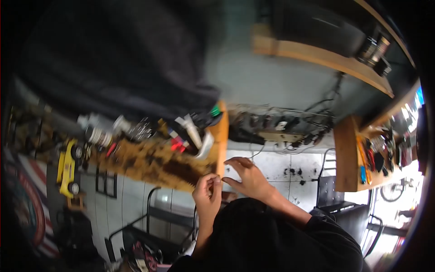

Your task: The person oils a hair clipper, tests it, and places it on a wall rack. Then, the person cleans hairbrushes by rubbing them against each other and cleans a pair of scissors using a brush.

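My left hand (208, 195) is at the front corner of a wooden table (136, 156), thumb and fingers closed together. Whatever they may pinch is too small or blurred to name. Just beyond it on the tabletop lies a dark brown patch (183, 171) with a jagged edge, possibly a comb; I cannot tell whether the hand touches it. My right hand (250, 179) reaches to the table's end edge with thumb and fingers apart. Nothing shows between them. Its fingertips are at or very close to the wood.
Bottles (98, 135), a white holder (206, 145) and loose small items crowd the table's back. A yellow toy car (69, 168) is at left. Black chairs (170, 211) flank me. A wooden shelf (346, 154) with tools is at right. Dark clumps (293, 172) dot the tiled floor.
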Available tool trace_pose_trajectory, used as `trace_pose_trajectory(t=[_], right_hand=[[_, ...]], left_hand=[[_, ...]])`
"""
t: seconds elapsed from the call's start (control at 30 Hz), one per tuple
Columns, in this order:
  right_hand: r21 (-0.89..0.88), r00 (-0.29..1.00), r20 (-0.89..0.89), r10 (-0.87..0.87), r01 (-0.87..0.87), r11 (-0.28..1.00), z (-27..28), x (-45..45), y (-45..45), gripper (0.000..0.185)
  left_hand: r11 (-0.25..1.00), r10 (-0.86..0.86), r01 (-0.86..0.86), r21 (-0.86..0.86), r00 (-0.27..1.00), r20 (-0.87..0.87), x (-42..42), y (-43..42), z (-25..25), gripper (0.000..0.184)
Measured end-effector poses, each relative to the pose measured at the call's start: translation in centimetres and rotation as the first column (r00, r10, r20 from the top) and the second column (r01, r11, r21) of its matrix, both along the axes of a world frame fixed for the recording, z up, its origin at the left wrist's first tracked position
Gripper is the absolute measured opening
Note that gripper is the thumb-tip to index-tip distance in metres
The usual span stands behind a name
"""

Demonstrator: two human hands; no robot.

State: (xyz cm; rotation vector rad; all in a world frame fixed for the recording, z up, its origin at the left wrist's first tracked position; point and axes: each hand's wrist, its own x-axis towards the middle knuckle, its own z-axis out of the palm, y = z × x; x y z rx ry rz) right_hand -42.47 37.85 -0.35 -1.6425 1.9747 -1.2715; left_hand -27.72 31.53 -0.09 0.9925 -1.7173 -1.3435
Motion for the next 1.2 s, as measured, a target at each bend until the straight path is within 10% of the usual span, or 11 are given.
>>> trace_pose_trajectory(t=[0.37,0.6,1.2], right_hand=[[0.315,0.982,-0.153,-0.115,0.158,0.936,-0.8,8.0,-2.9,0.074],[0.179,0.903,-0.370,-0.220,0.301,0.937,-1.3,12.0,-3.1,0.045],[0.127,0.962,0.073,-0.265,0.254,0.959,1.0,20.2,-11.3,0.030]], left_hand=[[0.989,0.079,-0.069,0.128,0.994,-0.077,11.3,-3.9,-1.0,0.011],[0.996,-0.035,0.042,0.078,0.996,-0.079,16.5,-6.6,-1.6,0.011],[0.996,0.081,-0.077,-0.054,0.993,0.081,26.1,-14.1,-1.5,0.018]])
